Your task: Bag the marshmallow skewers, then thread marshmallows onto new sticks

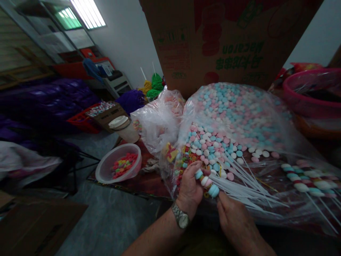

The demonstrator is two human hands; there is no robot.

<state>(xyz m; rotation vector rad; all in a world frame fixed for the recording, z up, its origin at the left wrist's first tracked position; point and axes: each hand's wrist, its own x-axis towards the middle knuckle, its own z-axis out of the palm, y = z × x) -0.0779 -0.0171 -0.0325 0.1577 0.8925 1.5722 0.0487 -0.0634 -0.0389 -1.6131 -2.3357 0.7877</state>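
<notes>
My left hand (190, 185), with a metal watch on the wrist, is closed around the upper part of a candy skewer (206, 181). Pale blue, white and pink round sweets are threaded on it, with thin tan pieces between some of them. At its lower end, my right hand (236, 217) is closed with the fingertips just under the bottom blue sweet; the stick itself is hidden there. Loose white sticks (239, 190) lie beside the skewer. Behind the hands, pastel sweets (210, 140) spill from a large clear plastic bag (239, 103). Coloured ring candies (190, 156) lie near my left hand.
Finished skewers (310, 177) lie at the right. A translucent bowl (99, 170) with ring candies stands left on the table. A big cardboard box (181, 42) rises behind, with a pink basin (290, 85) at the right. A lidded bucket (129, 133) stands behind the bowl.
</notes>
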